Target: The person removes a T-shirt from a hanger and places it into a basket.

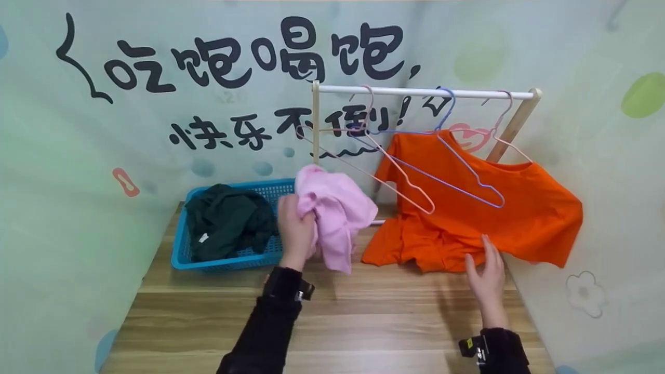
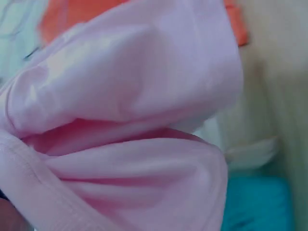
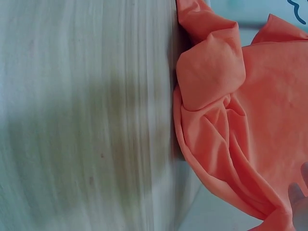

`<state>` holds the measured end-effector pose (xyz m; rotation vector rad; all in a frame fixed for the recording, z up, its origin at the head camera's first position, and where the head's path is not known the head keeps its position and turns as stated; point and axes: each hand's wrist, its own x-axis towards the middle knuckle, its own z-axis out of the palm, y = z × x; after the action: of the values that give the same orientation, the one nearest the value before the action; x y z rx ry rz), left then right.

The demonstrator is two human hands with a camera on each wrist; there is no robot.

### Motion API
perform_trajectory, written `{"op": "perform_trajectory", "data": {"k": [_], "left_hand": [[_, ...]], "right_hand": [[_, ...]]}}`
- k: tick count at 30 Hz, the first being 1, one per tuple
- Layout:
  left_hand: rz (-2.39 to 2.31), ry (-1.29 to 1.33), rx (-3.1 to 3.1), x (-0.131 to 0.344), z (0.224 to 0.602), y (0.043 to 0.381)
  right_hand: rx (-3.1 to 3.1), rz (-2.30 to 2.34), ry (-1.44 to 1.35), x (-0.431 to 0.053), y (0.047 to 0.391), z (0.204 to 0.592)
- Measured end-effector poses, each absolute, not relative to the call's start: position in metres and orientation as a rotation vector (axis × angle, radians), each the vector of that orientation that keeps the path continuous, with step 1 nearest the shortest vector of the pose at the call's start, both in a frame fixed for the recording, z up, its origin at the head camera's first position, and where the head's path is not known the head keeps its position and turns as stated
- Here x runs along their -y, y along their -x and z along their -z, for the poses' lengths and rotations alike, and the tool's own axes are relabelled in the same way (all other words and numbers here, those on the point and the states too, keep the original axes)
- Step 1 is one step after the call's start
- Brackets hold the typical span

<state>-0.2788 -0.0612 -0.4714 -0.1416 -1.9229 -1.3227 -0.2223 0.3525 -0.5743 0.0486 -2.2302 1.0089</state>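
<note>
Bunched pink cloth (image 1: 337, 202) is gripped in my left hand (image 1: 297, 228), lifted beside the basket's right end. In the left wrist view its folds and a stitched edge fill most of the picture, hiding nearly all of the hand. My right hand (image 1: 487, 275) has its fingers extended at the lower part of an orange T-shirt (image 1: 530, 218). This shirt hangs from a pink hanger (image 1: 511, 98) at the rack's right, its lower part bunched on the table. In the right wrist view, only fingertips (image 3: 296, 195) show against the orange fabric.
A blue plastic basket (image 1: 179, 254) with a dark green garment (image 1: 228, 223) in it stands on the wooden table (image 1: 208, 317) at left. On the rack's white bar (image 1: 405, 91) hang a bare pink hanger (image 1: 423, 200) and a bare blue hanger (image 1: 501, 200). Printed cloth walls enclose the table.
</note>
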Motion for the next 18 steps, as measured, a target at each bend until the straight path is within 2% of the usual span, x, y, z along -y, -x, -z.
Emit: {"op": "perform_trajectory", "data": {"k": [5, 10, 14, 18], "left_hand": [[1.231, 0.096, 1.805, 0.098, 0.441, 0.284], [1.205, -0.031, 1.804, 0.134, 0.428, 0.288], [1.204, -0.083, 1.923, 0.161, 0.441, 0.299], [1.199, -0.047, 2.265, 0.182, 0.474, 0.306]], "right_hand": [[2.255, -1.039, -0.025, -0.358, 0.225, 0.563], [2.247, -1.032, -0.007, -0.366, 0.229, 0.549], [2.211, -1.016, -0.019, -0.37, 0.231, 0.539], [2.208, -1.002, 0.008, -0.373, 0.232, 0.533]]}}
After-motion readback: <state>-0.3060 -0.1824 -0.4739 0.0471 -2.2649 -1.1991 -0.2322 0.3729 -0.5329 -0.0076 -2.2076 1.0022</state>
